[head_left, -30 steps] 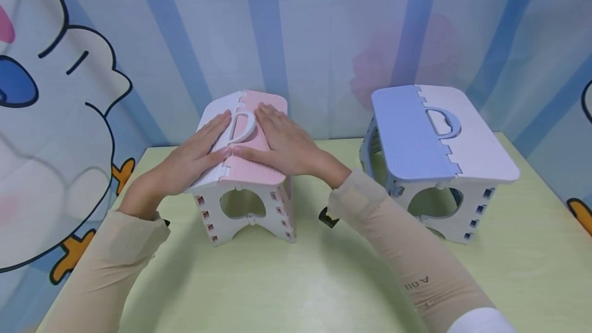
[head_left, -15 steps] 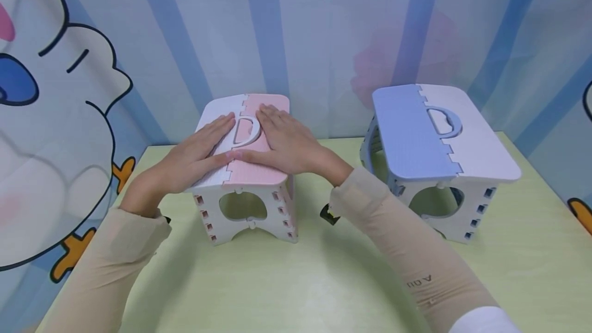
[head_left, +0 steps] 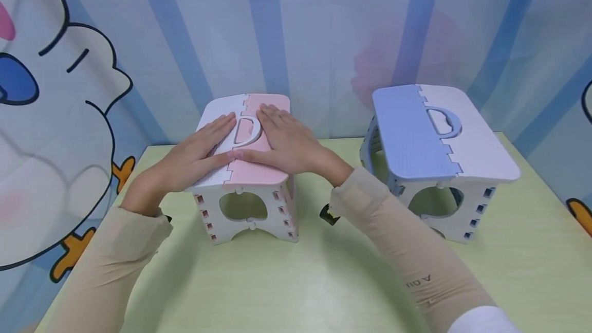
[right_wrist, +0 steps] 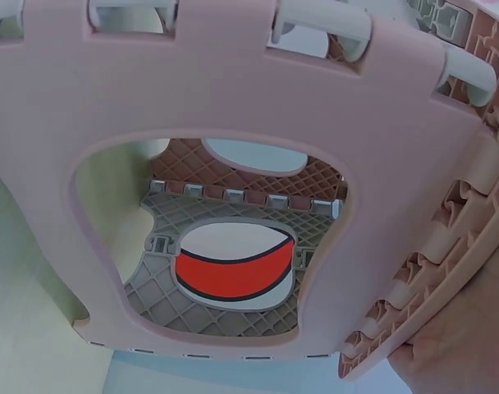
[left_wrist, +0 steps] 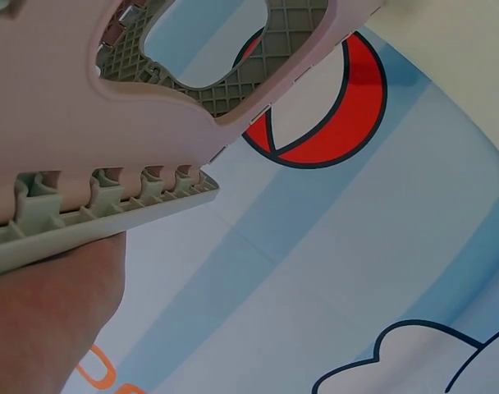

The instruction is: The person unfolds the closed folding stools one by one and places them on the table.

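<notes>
A pink and white folding step stool (head_left: 254, 171) stands unfolded on the table at centre left in the head view. My left hand (head_left: 194, 158) lies with straight fingers on the white half of its top. On the pink half rests my right hand (head_left: 291, 143), fingers extended. Both thumbs meet near the hinge seam, just in front of the white carrying handle (head_left: 252, 135). In the left wrist view the stool's pink side panel (left_wrist: 93, 123) shows below the top's edge. The right wrist view looks through the oval opening of another pink leg panel (right_wrist: 233, 98).
A blue and white folding stool (head_left: 416, 137) stands unfolded to the right on the pale green table (head_left: 287, 281). Behind the table hangs a striped blue backdrop (head_left: 314, 40) with cartoon figures. A small black object (head_left: 329, 215) shows beside the right cuff.
The pink and white stool's top, slightly peaked along its seam a second ago, has flattened under my hands. Since half a second ago almost nothing has moved.
</notes>
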The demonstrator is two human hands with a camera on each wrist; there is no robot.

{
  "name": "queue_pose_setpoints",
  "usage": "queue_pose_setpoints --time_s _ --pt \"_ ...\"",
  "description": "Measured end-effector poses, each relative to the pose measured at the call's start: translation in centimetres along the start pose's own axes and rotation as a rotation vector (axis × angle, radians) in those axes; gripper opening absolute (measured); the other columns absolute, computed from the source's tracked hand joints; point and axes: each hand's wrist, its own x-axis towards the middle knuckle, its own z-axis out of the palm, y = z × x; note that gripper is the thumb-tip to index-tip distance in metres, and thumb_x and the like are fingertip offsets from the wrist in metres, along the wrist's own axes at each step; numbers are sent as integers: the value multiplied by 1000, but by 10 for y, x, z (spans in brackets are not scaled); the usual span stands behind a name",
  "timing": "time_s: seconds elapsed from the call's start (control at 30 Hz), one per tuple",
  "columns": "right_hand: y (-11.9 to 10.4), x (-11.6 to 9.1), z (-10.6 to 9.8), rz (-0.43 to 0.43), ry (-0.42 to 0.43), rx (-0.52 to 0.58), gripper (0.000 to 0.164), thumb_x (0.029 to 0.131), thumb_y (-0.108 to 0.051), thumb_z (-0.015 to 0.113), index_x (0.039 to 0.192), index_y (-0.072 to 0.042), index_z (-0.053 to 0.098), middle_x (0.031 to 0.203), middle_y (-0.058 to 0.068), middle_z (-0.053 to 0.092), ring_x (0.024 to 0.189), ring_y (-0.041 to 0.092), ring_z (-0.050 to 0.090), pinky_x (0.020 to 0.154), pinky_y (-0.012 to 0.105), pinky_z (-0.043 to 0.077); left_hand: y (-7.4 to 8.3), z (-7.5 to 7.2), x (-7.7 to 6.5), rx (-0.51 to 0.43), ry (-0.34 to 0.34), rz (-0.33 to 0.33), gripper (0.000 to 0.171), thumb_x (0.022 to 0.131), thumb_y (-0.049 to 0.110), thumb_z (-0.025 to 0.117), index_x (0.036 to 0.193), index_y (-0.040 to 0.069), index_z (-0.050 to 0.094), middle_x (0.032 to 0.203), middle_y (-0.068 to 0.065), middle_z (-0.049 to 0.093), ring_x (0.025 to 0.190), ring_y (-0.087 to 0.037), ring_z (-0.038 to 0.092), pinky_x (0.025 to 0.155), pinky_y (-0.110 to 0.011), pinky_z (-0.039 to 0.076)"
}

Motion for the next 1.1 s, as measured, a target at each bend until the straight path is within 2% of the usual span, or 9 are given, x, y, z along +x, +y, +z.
queue_pose_setpoints --time_s 0.23,0.63,0.77,0.97,1.1 --pt "3 0 0 7 -2 3 101 94 -72 39 159 -4 5 166 9 0 151 17 -3 121 34 2 -1 1 3 -3 8 17 72 103 45 44 161 14 15 167 0 9 152 -24 5 118 -58 11" --pt "5 0 1 -7 -4 17 100 94 -71 40 159 -3 4 166 9 0 151 17 -4 121 33 -2 -2 2 3 -13 9 6 72 102 45 44 161 15 16 167 1 9 152 -24 5 117 -61 11" --pt "5 2 -1 -8 0 -9 100 94 -72 40 160 -4 6 167 8 2 151 17 -4 121 33 -1 -3 1 5 -53 17 -17 71 102 46 47 161 18 18 166 2 11 152 -24 5 116 -64 13" --pt "1 0 -5 -17 3 -10 96 96 -70 38 160 -5 8 166 8 5 152 18 -2 121 32 -2 -6 2 0 -128 67 -41 68 100 47 53 159 22 29 164 6 20 151 -20 11 116 -63 15" --pt "0 -8 -5 -7 16 -5 96 97 -70 37 160 -4 8 166 9 6 151 19 -3 121 34 -4 0 4 -6 -139 107 -44 65 100 46 54 158 24 32 163 -2 26 150 -24 17 116 -61 19"
